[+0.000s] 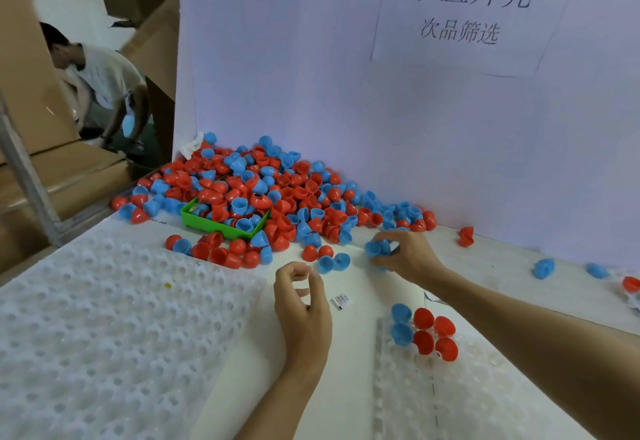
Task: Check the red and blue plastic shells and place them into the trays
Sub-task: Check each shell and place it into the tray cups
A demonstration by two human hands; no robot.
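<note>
**Blue shells in the right hand, trays waiting below**

A white backboard (346,75) fills the upper right of the frame, with a paper sign (467,13) taped to it. Its large line reads 放置外壳 and the smaller line under it 次品筛选. At its foot, centre frame, lies the pile of red and blue shells (270,190), spilling over a small green box (221,226) that is half buried in it.

The big white tray (104,318) takes the lower left of the frame, and I see no shells seated in it. The smaller tray (450,387) sits lower right, partly under the right forearm; its top corner holds two blue shells and four red ones (424,332).

The right hand (405,256), right of centre, has its fingers curled round a small cluster of blue shells (377,248) at the pile's near edge. The left hand (301,297) hovers just below centre, thumb and forefinger curled toward each other; I can make out nothing between them.

The relation that matters, as I judge it: the held shells lie up-frame of both trays, and the started tray is straight down-frame from the right hand, nearer than the big one to the left. The shells are round cups with no long axis, so which way the open side faces is what counts.

A small printed tag (342,301) lies between the hands, too small to read.
</note>
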